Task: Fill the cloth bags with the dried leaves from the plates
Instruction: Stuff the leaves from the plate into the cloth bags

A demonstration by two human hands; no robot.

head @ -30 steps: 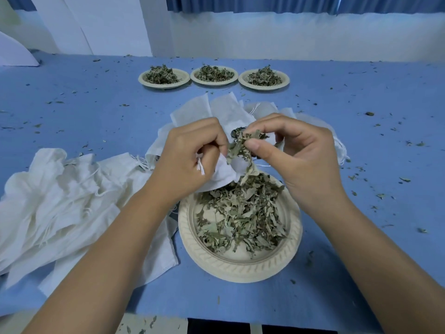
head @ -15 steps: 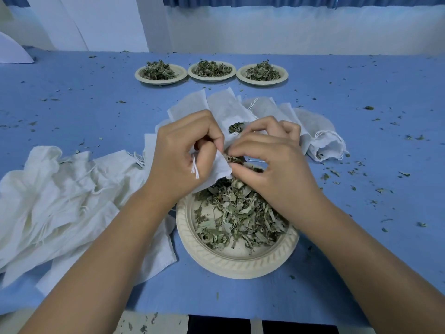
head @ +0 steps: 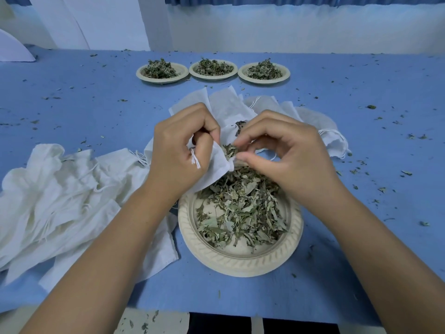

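Closest to the bottom edge, a ribbed pale plate (head: 240, 265) is sitting on the blue worktop (head: 96, 109), holding a loose pile of dried leaves (head: 240, 210). Beside it, at the left of the frame, a rumpled heap of bags (head: 60, 201) is lying limp.

Just above the plate's far rim the two hands are meeting. The left hand (head: 180, 150) is curling fingers and thumb round the gathered mouth of a white cloth bag (head: 214, 171), with a drawstring end (head: 195, 161) dangling beside the thumb. The right hand (head: 286, 155) is pinching a small tuft of leaves (head: 230, 150) between thumb and fingertips, right at the bag's opening; I am judging that it is feeding them in.

The leaves are looking featherlight and brittle, so a gentle pinch on a small bunch should suit them. Squeezing would crumble them, and the crumbs (head: 370, 107) dotting the worktop are suggesting how easily they scatter. The bag is looking thin and floppy, so it wants holding at the hem beside the drawstring.

Behind the hands more bags (head: 224, 104) are fanning out. Farthest back, upper centre, three plates (head: 213, 77) of leaves are waiting in a row.
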